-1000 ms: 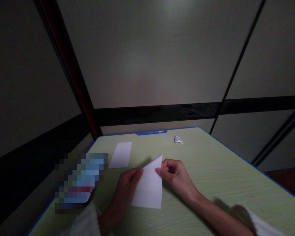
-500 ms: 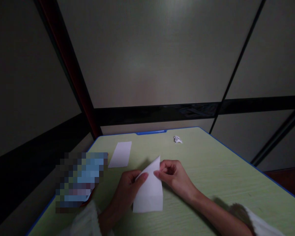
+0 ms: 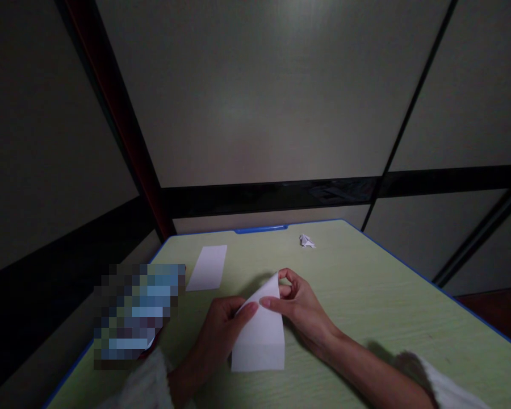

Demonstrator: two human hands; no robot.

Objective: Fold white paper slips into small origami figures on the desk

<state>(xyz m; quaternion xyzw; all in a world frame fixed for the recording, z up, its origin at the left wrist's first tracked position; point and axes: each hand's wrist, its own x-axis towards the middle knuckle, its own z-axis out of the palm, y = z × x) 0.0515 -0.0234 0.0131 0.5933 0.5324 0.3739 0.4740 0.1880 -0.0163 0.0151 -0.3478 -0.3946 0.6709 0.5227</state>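
A white sheet of paper point(image 3: 262, 341) with its upper left corner folded over slants up to a point near the top. My left hand point(image 3: 223, 324) pinches its left edge, thumb on the front and fingers behind. On the other side my right hand point(image 3: 298, 304) grips the paper's right edge, its thumb lying across the front and its index finger at the pointed tip. The two thumbs almost meet on the paper. Fingers behind the sheet are partly hidden. A crease runs across the lower part of the sheet.
On the light green table point(image 3: 357, 307) with a blue edge lies another white paper point(image 3: 208, 267), back left. A small folded paper figure point(image 3: 306, 241) sits at the back right. A blurred-out flat object point(image 3: 140, 312) lies at the left. Panelled doors point(image 3: 264, 102) stand behind the table.
My right hand's thumb has slid left across the paper towards the left thumb, and its index finger has risen to the tip. The left hand has barely moved.
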